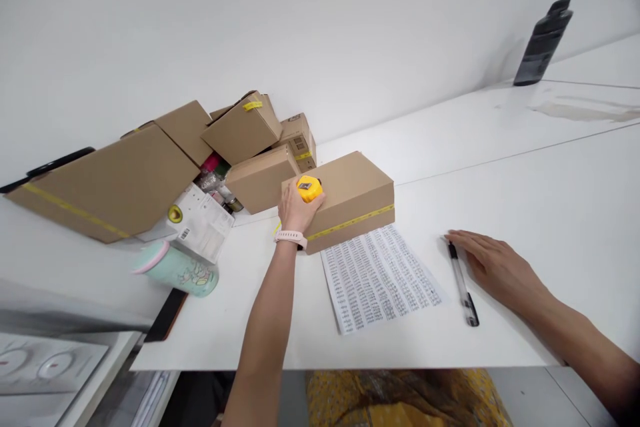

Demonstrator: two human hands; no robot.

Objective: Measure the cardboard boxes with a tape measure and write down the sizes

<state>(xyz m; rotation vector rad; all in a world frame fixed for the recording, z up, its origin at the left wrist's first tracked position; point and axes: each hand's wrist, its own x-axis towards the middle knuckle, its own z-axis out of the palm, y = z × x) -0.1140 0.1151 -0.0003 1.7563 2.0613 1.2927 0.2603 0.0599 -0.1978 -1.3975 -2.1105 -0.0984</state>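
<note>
My left hand (295,209) is closed around a yellow tape measure (310,188), at the left end of a brown cardboard box (350,181). A yellow strip with dark marks runs along the box's front side. In front of the box lies a printed sheet (380,283) covered in rows of small text, too small to read. My right hand (493,263) rests palm down on the white table, fingers stretched out and nothing visibly gripped. Beside its fingertips lies a pen (463,287) with a black cap; I cannot tell whether they touch.
Several cardboard boxes (245,130) are piled at the back left. A mint-green tumbler (180,268) leans by a white printed package (203,220) at the left edge. Far right, a dark bottle (543,43) stands near the wall. The table's front edge (350,368) runs close to me.
</note>
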